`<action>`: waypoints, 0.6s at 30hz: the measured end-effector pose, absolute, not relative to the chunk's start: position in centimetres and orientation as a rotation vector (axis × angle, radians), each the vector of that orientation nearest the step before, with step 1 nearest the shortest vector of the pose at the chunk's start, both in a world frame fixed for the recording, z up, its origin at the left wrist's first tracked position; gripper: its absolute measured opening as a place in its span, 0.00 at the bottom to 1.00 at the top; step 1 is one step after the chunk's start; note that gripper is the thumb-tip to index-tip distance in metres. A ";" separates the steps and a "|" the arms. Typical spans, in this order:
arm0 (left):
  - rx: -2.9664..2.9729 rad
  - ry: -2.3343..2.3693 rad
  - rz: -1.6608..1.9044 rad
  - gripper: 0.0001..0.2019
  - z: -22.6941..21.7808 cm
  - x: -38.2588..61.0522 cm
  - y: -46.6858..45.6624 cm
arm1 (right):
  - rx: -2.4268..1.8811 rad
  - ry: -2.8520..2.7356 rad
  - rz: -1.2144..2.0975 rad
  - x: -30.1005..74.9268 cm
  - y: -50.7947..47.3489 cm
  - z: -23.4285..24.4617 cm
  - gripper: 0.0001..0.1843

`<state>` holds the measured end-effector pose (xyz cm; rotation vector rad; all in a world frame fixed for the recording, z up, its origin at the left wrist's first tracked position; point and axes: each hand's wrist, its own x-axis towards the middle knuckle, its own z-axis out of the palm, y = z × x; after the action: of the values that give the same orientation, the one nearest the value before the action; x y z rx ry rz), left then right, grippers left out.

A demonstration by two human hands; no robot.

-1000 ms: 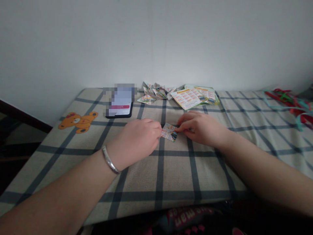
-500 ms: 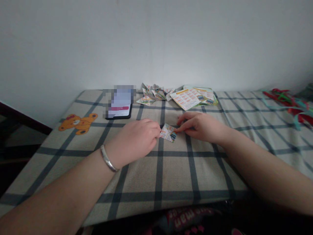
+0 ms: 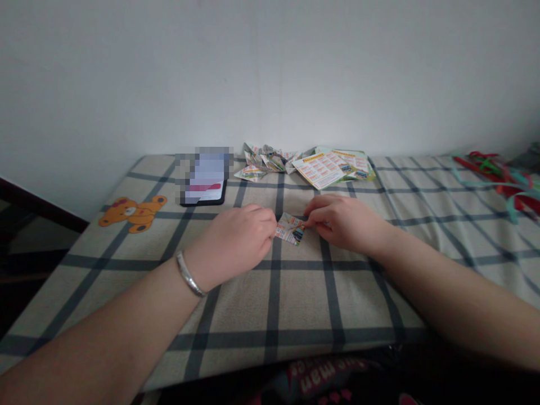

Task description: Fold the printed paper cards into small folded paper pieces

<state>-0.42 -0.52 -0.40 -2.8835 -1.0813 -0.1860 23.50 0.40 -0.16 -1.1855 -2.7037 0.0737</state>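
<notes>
A small folded square of printed paper [image 3: 291, 229] lies between my hands, just above the checked tablecloth [image 3: 236, 315]. My left hand [image 3: 242, 236], with a silver bangle at the wrist, pinches the paper's left corner; its fingertips are partly hidden behind the knuckles. On the other side, my right hand [image 3: 340, 221] has its thumb and forefinger closed on the right corner, the other fingers curled behind. Crease lines run across the paper's printed face.
Toward the wall, a phone [image 3: 205, 183] lies at the left, folded paper pieces [image 3: 270, 160] sit mid-table, and flat printed sheets [image 3: 323, 169] overlap beside them. A bear cutout [image 3: 133, 214] is at far left. Coloured ribbons [image 3: 498, 180] lie at far right.
My right hand's fingers have drawn closer together at the paper's right corner. My left hand and the folded paper stay nearly in place.
</notes>
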 end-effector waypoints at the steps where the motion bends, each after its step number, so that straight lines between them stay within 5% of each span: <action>1: -2.883 -1.083 -0.187 0.10 -0.4 -0.4 -0.5 | -1.176 -2.713 0.059 23.5 0.4 -0.2 0.13; 7: -2.871 -1.109 -0.212 0.09 -0.6 -0.3 -0.4 | -1.164 -2.742 -0.224 22.7 0.3 -0.8 0.09; 18: -2.846 -1.136 -0.235 0.07 -0.7 -0.1 -0.4 | -1.079 -2.689 -0.201 22.3 0.3 -1.4 0.11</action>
<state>-0.10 -0.39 -0.75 -2.8459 -1.1364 -0.2349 22.32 0.26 -1.41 -1.0785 -2.6888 -0.2013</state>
